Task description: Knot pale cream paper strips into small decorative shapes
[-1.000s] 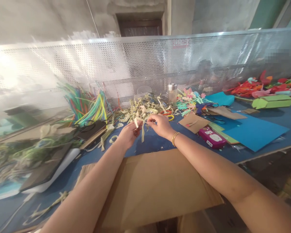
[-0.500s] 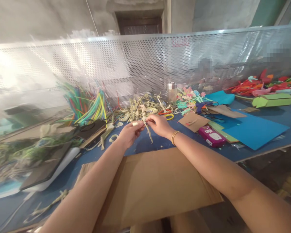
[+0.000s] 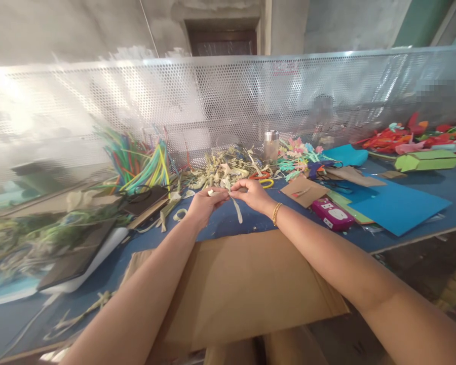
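strip (image 3: 217,192): a pale leaf strip, held just above the counter (image 3: 228,225); its loose tail hangs down below my fingertips.
left hand (image 3: 204,205): fingers pinched shut on the strip's left end.
right hand (image 3: 253,195): thumb and forefinger closed on the other end, almost meeting the left hand's tips; a gold bangle (image 3: 276,214) is on the wrist.
counter: a blue top, strewn with small scraps.
cardboard (image 3: 243,289): a brown sheet on the near edge, under my forearms.
room: a mesh screen (image 3: 213,96) runs along the counter's far side, with a grey wall and a dark door (image 3: 222,43) behind it.
pile (image 3: 224,170): more pale strips heaped just beyond my hands, against the screen.
to my left: a bundle of coloured sticks (image 3: 144,162) and a dark tray (image 3: 72,258), both blurred.
to my right: a steel cup (image 3: 271,144), paper flowers (image 3: 296,154), a pink case (image 3: 332,214), blue paper (image 3: 399,205) and, well apart, a green box (image 3: 427,160).
in the way: my own fingers cover both ends of the strip.
strip to hands: it spans the short gap between the two pinches, at the middle of the counter.
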`<act>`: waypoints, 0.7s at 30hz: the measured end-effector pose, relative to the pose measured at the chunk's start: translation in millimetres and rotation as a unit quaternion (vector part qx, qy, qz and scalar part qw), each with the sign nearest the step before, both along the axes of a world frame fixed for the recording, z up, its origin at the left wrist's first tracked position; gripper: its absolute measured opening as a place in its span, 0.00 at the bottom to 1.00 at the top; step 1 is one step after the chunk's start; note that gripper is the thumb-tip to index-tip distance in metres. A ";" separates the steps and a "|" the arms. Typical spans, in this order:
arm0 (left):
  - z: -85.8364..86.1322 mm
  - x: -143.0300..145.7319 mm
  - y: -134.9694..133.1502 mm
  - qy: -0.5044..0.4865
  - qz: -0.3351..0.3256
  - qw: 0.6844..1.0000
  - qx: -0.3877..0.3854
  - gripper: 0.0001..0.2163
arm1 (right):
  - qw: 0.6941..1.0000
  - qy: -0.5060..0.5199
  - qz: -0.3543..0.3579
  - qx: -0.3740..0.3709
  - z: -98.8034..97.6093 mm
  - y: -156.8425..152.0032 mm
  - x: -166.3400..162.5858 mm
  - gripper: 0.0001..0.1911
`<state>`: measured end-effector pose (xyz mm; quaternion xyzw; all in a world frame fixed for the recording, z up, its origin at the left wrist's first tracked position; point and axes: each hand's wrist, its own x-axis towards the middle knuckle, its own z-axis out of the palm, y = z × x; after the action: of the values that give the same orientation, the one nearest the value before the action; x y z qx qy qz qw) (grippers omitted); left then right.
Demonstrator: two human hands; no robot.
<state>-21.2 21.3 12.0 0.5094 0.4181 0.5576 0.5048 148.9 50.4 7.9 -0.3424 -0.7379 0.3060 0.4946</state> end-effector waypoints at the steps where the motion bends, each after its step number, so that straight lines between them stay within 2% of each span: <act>1: -0.3 -0.4 0.4 0.005 -0.001 1.000 0.004 0.11 | 1.000 0.008 0.006 -0.013 -0.4 0.3 0.2 0.09; 5: 0.7 -0.3 0.3 0.008 -0.008 1.000 0.008 0.12 | 0.999 0.021 0.009 -0.025 -1.1 1.4 1.0 0.10; 9: 5.5 0.9 -2.1 -0.039 -0.030 0.998 -0.025 0.10 | 1.000 0.018 0.002 -0.003 0.5 5.1 5.0 0.10; 12: 8.2 0.6 -2.9 -0.052 -0.021 0.997 -0.044 0.10 | 0.998 -0.024 -0.022 0.053 3.2 9.5 10.0 0.07; 16: 7.0 -0.4 -1.5 -0.041 -0.005 0.999 -0.030 0.10 | 0.987 -0.077 -0.043 0.138 5.8 11.8 12.7 0.04; 18: 5.4 -0.1 -0.7 -0.037 -0.008 0.999 -0.030 0.11 | 0.990 -0.058 -0.031 0.128 5.5 10.3 10.7 0.04; 21: 4.1 0.9 -0.6 -0.025 -0.011 0.999 -0.037 0.12 | 0.998 0.000 0.027 0.055 2.8 6.2 4.9 0.05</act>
<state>-20.3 20.8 16.2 0.4807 0.4204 0.5488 0.5394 153.8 56.6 10.7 -0.2939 -0.7626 0.2783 0.5046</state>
